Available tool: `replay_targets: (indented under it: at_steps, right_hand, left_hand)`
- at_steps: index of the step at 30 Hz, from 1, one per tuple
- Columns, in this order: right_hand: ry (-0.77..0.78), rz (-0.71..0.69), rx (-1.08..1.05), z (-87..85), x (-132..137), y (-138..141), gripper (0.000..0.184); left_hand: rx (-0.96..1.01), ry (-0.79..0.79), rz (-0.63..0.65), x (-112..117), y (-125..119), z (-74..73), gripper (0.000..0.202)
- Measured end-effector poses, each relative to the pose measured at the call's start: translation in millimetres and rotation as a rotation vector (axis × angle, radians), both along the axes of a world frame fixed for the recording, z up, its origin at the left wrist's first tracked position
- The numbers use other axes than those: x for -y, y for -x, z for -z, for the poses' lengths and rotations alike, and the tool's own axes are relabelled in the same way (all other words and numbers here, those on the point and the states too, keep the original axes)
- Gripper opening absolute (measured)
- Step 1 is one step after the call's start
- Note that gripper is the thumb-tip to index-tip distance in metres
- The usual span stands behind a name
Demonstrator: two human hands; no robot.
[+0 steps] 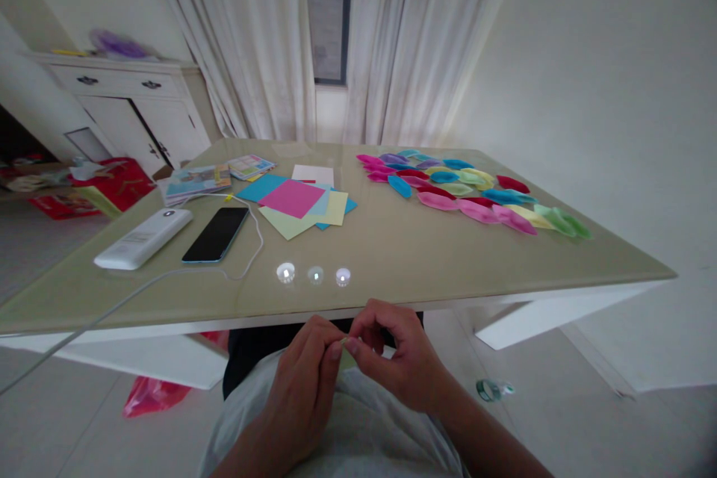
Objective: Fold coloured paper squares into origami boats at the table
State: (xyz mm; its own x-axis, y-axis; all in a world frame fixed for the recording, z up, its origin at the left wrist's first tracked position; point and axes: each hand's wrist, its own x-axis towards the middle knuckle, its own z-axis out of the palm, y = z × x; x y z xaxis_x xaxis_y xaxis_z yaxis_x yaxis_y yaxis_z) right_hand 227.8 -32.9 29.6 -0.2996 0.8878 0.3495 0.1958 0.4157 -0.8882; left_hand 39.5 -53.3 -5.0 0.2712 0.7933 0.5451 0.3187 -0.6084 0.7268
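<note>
Left hand (305, 381) and right hand (397, 355) both closed, thumb and fingertips pinching a small pale-green piece (348, 361) between them, over the lap, just off the table's near edge. Piece mostly hidden by fingers; outline, folds and material can't be made out. Left fingers overlap, so exact contact there is unclear; right index curls toward its thumb. Both forearms cut off at the bottom. Near edge of the table (403, 261) sits just beyond the knuckles, limiting forward reach at this height; hands have sideways room over the lap. On top, glossy surface with three light reflections runs between the hands and the overlapping coloured sheets (294, 198), far left of centre; lower sheets partly covered. Coloured petal-like pieces (448, 183) spread far right, overlapping, back rows hard to separate, rightmost near the right edge. Left side: dark-screened phone (216, 235), white device (144, 239), booklets (199, 181) behind, print unreadable. White cable (261, 239) loops around the phone, over the near edge, out of view left.
</note>
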Motion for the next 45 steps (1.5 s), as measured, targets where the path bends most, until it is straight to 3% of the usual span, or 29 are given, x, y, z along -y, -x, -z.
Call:
replay_targets:
  at_steps: [9, 11, 13, 18, 24, 30, 35, 38, 45]
  right_hand:
    - [0.016, -0.004, -0.011, 0.1, 2, -2, 0.009]
    - [0.032, -0.008, -0.035, 0.1, 2, -3, 0.01]
    - [0.045, -0.017, -0.053, -0.1, 2, -5, 0.012]
    - [0.063, -0.058, -0.069, -2.2, 0, -6, 0.013]
    - [0.078, -0.06, -0.094, 0.1, 2, -7, 0.013]
    - [0.063, -0.117, -0.088, 0.1, 3, -8, 0.011]
    - [-0.1, -0.135, 0.057, -8.1, -2, -19, 0.007]
    - [-0.169, -0.182, 0.137, -11.5, -4, -26, 0.005]
    - [-0.272, -0.278, 0.209, -15.2, -1, -29, 0.01]
  left_hand:
    - [-0.012, 0.094, 0.009, 1, 4, -0.2, 0.016]
    - [-0.031, 0.101, -0.006, 2, 6, 2.6, 0.027]
    - [-0.058, 0.073, -0.057, 3, 8, 4.4, 0.029]
    - [-0.089, 0.004, -0.105, 2, 5, 1.8, 0.015]
    - [-0.096, -0.238, -0.15, -3, 5, 4.7, 0.028]
    - [-0.115, -0.326, -0.089, -2, 11, 7.4, 0.037]
    - [-0.201, -0.223, -0.013, -5, 18, -8.7, 0.04]
    - [-0.245, -0.143, 0.043, -8, 22, -18.2, 0.028]
    - [-0.21, -0.008, 0.162, -9, 20, -22.9, 0.011]
